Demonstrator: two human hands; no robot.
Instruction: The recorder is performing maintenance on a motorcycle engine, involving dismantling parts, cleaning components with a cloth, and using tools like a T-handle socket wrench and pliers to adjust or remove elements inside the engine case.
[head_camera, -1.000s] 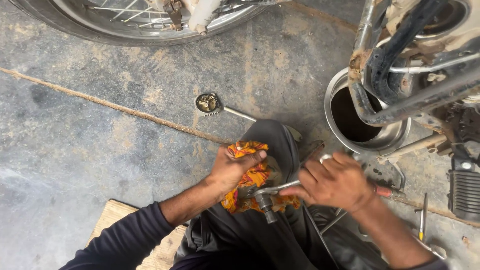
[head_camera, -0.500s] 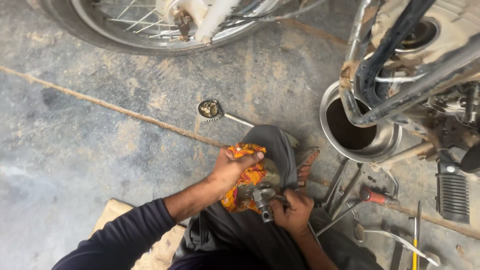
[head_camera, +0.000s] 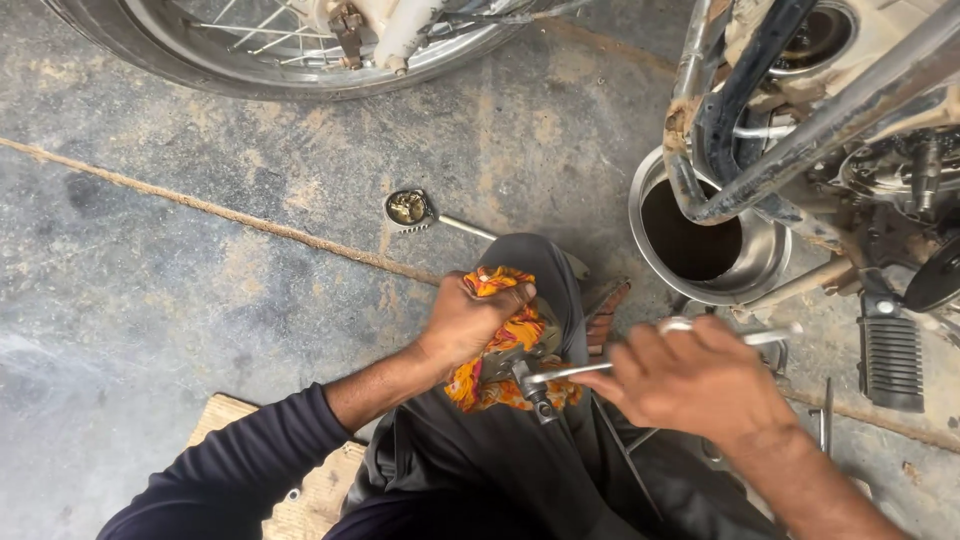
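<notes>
Two hands work over the person's knee. The left hand (head_camera: 475, 320) is clamped around an orange-and-yellow patterned rag (head_camera: 505, 355) wrapped about a small metal part (head_camera: 512, 362) — mostly hidden, pressed down on the dark trouser leg. The right hand (head_camera: 690, 380) is closed on the handle of a socket wrench (head_camera: 590, 370), whose head sits on a fitting at the part's lower edge. Its long axis runs nearly level across the view, handle end pointing right toward the steel bowl (head_camera: 760, 255), head toward the rag. By my judgement the fastener is mid-turn, not yet freed: wrench engaged, nothing removed lying beside it. A second ratchet tool (head_camera: 415, 210) lies on the concrete floor (head_camera: 150, 280), well apart.
</notes>
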